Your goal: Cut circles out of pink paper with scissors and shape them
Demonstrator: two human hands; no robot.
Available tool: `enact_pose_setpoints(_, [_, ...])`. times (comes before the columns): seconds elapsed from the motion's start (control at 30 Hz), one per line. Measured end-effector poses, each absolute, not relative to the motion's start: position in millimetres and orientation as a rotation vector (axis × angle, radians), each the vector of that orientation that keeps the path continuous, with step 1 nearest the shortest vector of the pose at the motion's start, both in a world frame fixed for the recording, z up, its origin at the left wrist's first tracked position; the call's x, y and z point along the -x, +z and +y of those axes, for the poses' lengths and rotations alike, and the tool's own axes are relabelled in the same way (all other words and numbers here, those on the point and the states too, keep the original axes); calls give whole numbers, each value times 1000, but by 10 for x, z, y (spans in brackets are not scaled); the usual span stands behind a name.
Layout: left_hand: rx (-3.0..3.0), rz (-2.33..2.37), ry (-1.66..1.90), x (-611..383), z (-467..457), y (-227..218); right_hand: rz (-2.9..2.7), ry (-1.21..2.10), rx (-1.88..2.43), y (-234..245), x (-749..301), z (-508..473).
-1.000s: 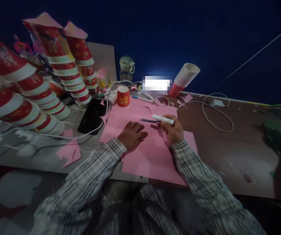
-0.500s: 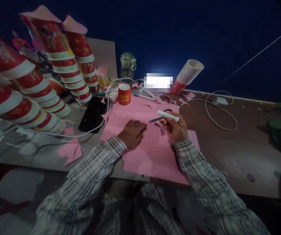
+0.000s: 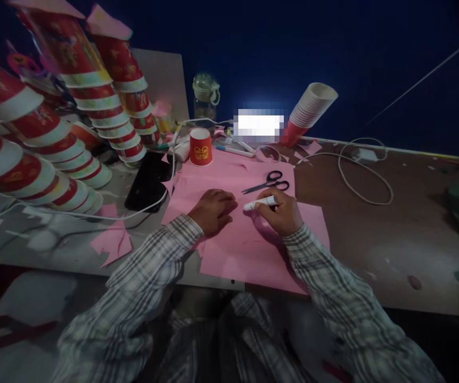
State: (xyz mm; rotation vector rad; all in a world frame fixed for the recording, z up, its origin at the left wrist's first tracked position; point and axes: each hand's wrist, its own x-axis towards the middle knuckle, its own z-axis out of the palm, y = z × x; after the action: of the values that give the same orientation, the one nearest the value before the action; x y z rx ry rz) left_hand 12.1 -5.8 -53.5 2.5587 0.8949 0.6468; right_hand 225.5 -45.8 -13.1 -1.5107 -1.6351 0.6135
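My left hand [image 3: 213, 211] lies palm down on the pink paper [image 3: 237, 255], fingers stretched out and holding nothing. Between the fingers and thumb of my right hand [image 3: 284, 214] is a white glue stick [image 3: 262, 203], tilted low over the paper, its end pointing toward my left hand. Whether that end touches the sheet I cannot tell. Black-handled scissors [image 3: 267, 183] rest on the paper just beyond my right hand, blades pointing left. Behind my left hand a red paper cup [image 3: 201, 148] stands upside up near the sheet's far edge.
Towers of stacked red-and-white cups [image 3: 101, 101] stand at the left. A black phone [image 3: 149, 183] and pink scraps [image 3: 112, 242] lie nearby, crossed by a white cable. Toward the back are a bottle [image 3: 205, 98], a leaning cup stack [image 3: 311, 111], a tape roll [image 3: 268, 154] and a charger [image 3: 365, 155].
The scissors, level with my right hand before, now lie on the paper beyond it. The glue stick has come down and left toward the sheet. My left hand stays nearly in place.
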Motion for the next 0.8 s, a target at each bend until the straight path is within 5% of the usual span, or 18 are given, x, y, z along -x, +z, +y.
enact_pose_setpoints(0.8, [-2747,945,517,-197,-113,-508,-2033,366,1515,-253,-2280,-411])
